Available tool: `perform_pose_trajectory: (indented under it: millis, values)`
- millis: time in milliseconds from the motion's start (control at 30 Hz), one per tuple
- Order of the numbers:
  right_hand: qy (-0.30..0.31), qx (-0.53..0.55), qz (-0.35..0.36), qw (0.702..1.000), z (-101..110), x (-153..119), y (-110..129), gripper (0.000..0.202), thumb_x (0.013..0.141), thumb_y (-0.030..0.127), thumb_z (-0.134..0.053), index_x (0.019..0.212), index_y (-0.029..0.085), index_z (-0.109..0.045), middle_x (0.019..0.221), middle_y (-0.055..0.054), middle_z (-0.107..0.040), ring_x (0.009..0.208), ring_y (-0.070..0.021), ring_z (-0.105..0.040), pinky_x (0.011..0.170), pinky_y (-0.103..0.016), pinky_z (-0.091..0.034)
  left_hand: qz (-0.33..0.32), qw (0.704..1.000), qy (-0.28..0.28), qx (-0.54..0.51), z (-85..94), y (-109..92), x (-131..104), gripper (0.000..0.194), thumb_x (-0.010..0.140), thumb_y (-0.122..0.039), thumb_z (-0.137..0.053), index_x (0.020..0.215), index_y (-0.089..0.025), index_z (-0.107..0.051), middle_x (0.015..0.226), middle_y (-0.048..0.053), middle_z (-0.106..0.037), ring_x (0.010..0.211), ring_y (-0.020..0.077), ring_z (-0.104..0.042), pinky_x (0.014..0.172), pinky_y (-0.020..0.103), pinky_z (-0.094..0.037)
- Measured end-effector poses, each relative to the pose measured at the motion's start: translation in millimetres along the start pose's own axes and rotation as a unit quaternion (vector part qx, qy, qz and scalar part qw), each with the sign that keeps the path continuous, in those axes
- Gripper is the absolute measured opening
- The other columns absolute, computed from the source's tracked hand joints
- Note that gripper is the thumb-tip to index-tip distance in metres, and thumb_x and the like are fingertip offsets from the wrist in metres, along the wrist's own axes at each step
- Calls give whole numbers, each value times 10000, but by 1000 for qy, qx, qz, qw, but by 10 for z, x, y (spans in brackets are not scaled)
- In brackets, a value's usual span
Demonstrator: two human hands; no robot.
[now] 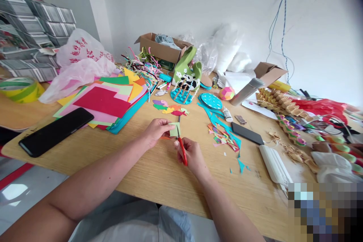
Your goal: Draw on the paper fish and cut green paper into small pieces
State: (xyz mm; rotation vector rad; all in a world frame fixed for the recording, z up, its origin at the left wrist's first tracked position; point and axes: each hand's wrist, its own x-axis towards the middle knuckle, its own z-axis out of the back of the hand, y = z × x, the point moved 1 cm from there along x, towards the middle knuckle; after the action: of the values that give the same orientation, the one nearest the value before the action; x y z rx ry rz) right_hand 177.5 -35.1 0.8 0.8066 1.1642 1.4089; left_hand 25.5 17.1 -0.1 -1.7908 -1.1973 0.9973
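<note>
Currently, the left hand (159, 130) pinches a piece of green paper (173, 130) between thumb and fingers, on the paper's left side. Right hand (195, 157) is closed round the scissors (183, 153), blades pointing away from the person and meeting the paper right of the left fingertips.

Room about the hands: table (159, 176) has its near edge on the person's side of both hands, crossing under the forearms. Wood shows between that edge and the hands. Left of the left hand, a strip of wood, then the stack of coloured sheets (103, 100); farther left, a black phone (56, 132) close to the near edge. Just ahead of both hands, paper fish (168, 110) limit forward travel. Right of the right hand, more wood, then coloured scraps (222, 136) and, past them, a dark slab (247, 133).

Paper: small, pale green, flat, roughly square, straight top edge, face toward the person. Scissors: red handles, dark blades. Blade gap is hard to make out at this size; depth of any cut not determined. An orange piece (168, 138) shows beneath the left hand, partly covered.
</note>
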Motion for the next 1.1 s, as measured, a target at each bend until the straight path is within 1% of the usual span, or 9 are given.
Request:
perform_pose_trajectory:
  millis: [233,567,800,1100]
  values:
    - [6,11,4,1000,-32,-6,-6,478,753,624,-623,622,207,-431,418,37,-492,354,-83,-396,377,-209,-273,0,1000,1,2,10,25,17,303,553,-320,-819,728,-104,-697,666,48,-690,582,130,-617,586,257,-520]
    - [-1,-5,11,1000,-20,3,-18,477,762,619,-617,616,209,-422,417,34,-491,361,-81,-388,384,-209,-268,4,1000,4,15,0,30,7,274,560,-319,-801,708,-117,-689,662,38,-685,591,134,-616,612,266,-513]
    - [4,6,10,1000,-30,1,-27,474,760,618,-624,624,209,-424,414,41,-481,355,-81,-389,377,-208,-268,2,1000,6,16,-2,40,16,289,559,-327,-800,723,-111,-699,667,43,-686,592,133,-614,619,269,-512]
    - [3,-4,12,1000,-20,21,-84,472,779,624,-600,637,200,-448,427,20,-512,356,-89,-417,385,-210,-290,3,1000,4,22,-16,33,2,288,548,-339,-804,680,-113,-685,633,33,-664,590,130,-604,609,261,-500]
